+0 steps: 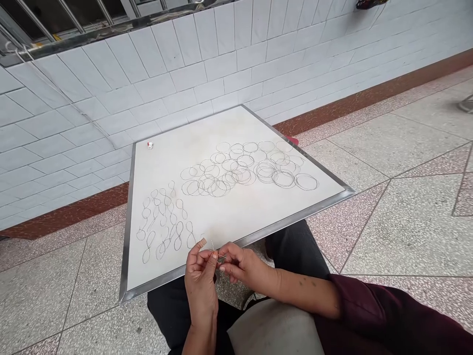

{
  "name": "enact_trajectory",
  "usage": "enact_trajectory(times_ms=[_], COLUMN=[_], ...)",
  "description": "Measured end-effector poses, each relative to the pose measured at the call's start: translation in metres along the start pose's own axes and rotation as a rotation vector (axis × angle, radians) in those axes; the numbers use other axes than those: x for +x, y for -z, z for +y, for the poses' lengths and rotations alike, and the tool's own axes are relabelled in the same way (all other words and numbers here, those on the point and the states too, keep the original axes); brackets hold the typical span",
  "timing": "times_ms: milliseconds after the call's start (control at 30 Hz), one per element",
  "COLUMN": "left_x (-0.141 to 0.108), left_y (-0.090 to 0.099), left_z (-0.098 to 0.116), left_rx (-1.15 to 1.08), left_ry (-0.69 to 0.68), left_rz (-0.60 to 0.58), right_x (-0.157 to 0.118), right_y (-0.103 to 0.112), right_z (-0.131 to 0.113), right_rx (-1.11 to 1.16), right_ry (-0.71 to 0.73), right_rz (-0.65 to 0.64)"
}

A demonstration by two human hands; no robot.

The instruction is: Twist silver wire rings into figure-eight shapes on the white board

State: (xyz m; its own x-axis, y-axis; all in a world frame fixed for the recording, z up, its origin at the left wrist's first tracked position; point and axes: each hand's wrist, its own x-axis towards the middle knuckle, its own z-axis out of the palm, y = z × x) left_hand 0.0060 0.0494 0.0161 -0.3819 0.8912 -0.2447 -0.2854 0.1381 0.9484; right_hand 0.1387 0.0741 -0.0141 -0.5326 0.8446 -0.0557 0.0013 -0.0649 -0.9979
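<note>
My left hand (203, 276) and my right hand (242, 266) meet at the table's near edge. Thin wire (221, 256) is pinched between the fingertips of both hands, with one end sticking up; its exact shape is too small to tell. A tan wrap covers the tip of my left index finger. Several figure-eight wire pieces (178, 236) lie on the left part of the white table (207, 217), just beyond my left hand. Many round wire rings (244, 176), some overlapping, spread across its middle and right.
A small white and red object (150, 145) sits at the table's far left corner. Metal trim (295, 216) edges the tabletop. Behind it stands a tiled wall (188, 76) with a barred window at upper left. My legs (299, 246) are under the near edge.
</note>
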Motion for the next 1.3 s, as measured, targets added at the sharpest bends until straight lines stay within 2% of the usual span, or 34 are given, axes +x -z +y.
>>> enact_trajectory(times_ms=[167, 467, 733, 867, 967, 1300], left_x=[-0.001, -0.003, 0.001, 0.001, 0.000, 0.001], left_y=[0.001, 0.003, 0.007, 0.009, 0.009, 0.016], left_z=[0.002, 0.001, 0.003, 0.002, 0.001, 0.002], left_rx=[-0.012, 0.012, -0.009, 0.022, 0.005, 0.025], left_ry=[-0.002, 0.005, 0.028, 0.033, 0.027, -0.013], left_rz=[-0.020, -0.032, -0.007, -0.050, -0.063, 0.019], right_x=[0.001, 0.000, 0.000, 0.001, 0.001, -0.002], right_y=[-0.003, -0.001, 0.001, 0.000, -0.001, -0.004], right_z=[0.004, -0.002, 0.003, 0.002, 0.000, -0.005], right_rx=[0.130, -0.030, 0.028, 0.072, 0.014, -0.159], right_ry=[0.011, 0.052, 0.043, 0.003, 0.010, 0.077], right_rz=[0.005, 0.041, -0.002, 0.001, -0.002, 0.074])
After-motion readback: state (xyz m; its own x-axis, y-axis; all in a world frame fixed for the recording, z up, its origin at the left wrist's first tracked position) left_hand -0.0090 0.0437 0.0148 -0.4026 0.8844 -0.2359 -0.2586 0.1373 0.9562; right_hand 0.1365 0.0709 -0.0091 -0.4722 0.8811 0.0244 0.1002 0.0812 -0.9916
